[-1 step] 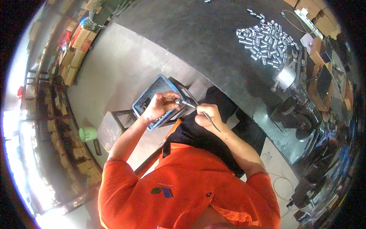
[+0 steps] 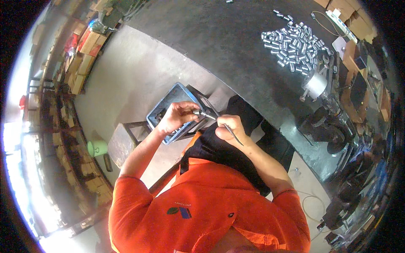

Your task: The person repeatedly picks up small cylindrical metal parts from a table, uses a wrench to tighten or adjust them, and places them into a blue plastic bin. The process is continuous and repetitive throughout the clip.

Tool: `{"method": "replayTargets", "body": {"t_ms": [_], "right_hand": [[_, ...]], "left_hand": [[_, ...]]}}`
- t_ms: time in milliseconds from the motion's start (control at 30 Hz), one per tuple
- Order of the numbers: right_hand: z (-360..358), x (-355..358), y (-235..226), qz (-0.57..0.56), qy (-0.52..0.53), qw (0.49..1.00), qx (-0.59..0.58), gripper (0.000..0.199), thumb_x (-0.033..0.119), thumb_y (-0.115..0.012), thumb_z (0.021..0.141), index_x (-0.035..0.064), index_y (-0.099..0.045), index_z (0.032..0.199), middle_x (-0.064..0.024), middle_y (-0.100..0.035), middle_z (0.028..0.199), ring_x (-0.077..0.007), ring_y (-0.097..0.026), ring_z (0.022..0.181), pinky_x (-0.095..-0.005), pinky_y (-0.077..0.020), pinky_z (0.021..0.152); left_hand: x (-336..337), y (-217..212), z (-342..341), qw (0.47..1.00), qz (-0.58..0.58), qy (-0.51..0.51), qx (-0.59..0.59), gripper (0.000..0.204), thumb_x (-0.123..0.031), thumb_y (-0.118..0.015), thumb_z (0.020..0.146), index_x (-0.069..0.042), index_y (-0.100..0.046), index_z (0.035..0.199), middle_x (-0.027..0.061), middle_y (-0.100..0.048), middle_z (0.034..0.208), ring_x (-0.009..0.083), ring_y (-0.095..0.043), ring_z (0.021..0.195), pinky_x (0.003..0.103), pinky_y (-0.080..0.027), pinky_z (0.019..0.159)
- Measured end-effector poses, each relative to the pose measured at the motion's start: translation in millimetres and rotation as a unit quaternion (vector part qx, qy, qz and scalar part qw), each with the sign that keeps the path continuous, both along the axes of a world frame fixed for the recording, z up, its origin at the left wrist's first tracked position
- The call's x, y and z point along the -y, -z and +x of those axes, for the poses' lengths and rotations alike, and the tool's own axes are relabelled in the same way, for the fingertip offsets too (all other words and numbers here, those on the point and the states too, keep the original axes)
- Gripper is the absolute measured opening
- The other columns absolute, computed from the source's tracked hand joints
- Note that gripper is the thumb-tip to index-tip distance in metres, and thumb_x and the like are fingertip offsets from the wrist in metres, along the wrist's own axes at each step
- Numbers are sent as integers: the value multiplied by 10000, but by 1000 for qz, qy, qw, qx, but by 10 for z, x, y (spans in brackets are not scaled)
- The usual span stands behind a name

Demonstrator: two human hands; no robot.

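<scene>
Left hand [image 2: 179, 116] pinches metal part [image 2: 197, 112], right hand [image 2: 230, 127] fingers curled round rod [image 2: 235, 135]; loose pinch could drop part into bin [image 2: 174, 96]

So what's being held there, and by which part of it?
The right grip holds a thin rod, apparently around its middle; the left grip pinches a small metal piece, but which part of it is too small to tell.

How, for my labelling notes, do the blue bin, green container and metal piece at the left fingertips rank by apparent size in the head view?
1. Blue bin, partly hidden by the left hand
2. Green container
3. Metal piece
</scene>
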State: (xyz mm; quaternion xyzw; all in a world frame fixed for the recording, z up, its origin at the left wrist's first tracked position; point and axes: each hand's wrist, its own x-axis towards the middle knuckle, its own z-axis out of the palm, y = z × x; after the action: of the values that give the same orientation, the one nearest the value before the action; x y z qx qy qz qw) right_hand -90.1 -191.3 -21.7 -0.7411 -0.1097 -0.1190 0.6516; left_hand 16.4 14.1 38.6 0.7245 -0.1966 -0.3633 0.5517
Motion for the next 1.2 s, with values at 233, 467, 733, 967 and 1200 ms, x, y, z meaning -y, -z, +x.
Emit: {"method": "replayTargets", "body": {"t_ms": [233,467,733,967,1200], "right_hand": [[-41,-15,-32,-55,0,998,6,226,112,-625,636,48,-412,593,-93,-399,560,-234,-432,454,-351,-331,435],[-23,0,-51,-132,30,988,80,213,106,-650,609,67,-441,596,-112,-483,561,-307,-528,468,-392,-418,434],[-18,-10,15,53,-19,997,-58,220,132,-587,678,37,-436,550,-45,-353,486,-84,-377,465,-283,-284,426],[-17,93,92,147,-49,981,-120,207,113,-600,689,32,-439,587,47,-353,565,-39,-343,547,-244,-265,490],[-71,117,-295,110,-77,991,17,294,135,-632,656,20,-370,587,-41,-394,568,-142,-385,500,-302,-275,471]], "left_hand": [[88,-115,-12,1000,21,14,-6,150,-108,-624,867,33,-650,910,59,-637,703,126,-602,646,270,-491,642],[166,-111,-80,995,95,9,29,275,-211,-586,912,31,-637,791,53,-613,616,127,-589,585,280,-457,562],[237,-165,-70,999,8,31,-39,150,-80,-628,863,34,-594,953,79,-643,771,165,-642,691,293,-517,695],[126,-153,107,995,-47,-83,-12,213,-13,-671,790,-8,-594,989,46,-623,773,127,-598,668,260,-477,628],[11,16,217,908,131,-21,396,265,-20,-716,678,-50,-634,929,88,-553,734,185,-553,572,309,-446,538]]}}
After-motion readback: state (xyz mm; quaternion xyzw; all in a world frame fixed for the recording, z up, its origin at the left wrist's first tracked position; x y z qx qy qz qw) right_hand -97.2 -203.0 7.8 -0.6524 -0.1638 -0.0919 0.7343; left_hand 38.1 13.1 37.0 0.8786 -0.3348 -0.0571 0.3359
